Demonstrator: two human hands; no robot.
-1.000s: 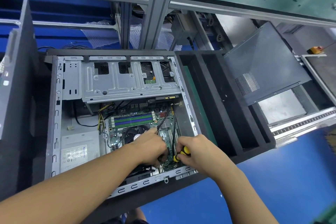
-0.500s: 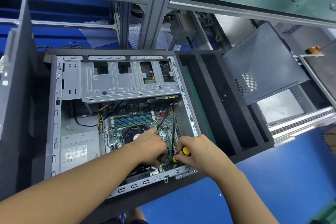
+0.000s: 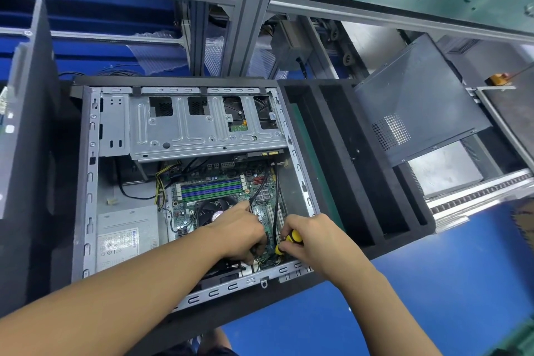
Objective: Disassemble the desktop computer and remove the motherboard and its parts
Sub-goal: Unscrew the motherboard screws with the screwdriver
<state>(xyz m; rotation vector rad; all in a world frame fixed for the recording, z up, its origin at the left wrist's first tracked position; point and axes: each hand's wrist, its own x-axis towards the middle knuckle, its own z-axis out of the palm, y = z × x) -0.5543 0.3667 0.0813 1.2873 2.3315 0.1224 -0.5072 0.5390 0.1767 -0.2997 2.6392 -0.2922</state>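
Computer case (image 3: 86, 182): lies open on its side in a black foam tray (image 3: 344, 153), which sits on the blue surface (image 3: 448, 283).
Motherboard (image 3: 231, 175): inside the case, in its near right part below the drive cage (image 3: 202, 130), with black cables running across it.
Left hand (image 3: 239, 231): reaches into the case over the board's near edge, just beside the CPU fan (image 3: 209, 211). The fingers curl downward and their tips are hidden, so I cannot tell whether they hold anything.
Right hand (image 3: 313, 237): fingers are curled round the screwdriver (image 3: 292, 237), close beside the left hand.
Screwdriver: the yellow-and-black handle shows between the fingers; the shaft and tip are hidden.
Power supply (image 3: 127, 237): near left corner of the case, label facing up.
Side panel (image 3: 419, 101): off the case, propped at a tilt beyond the tray's right side.
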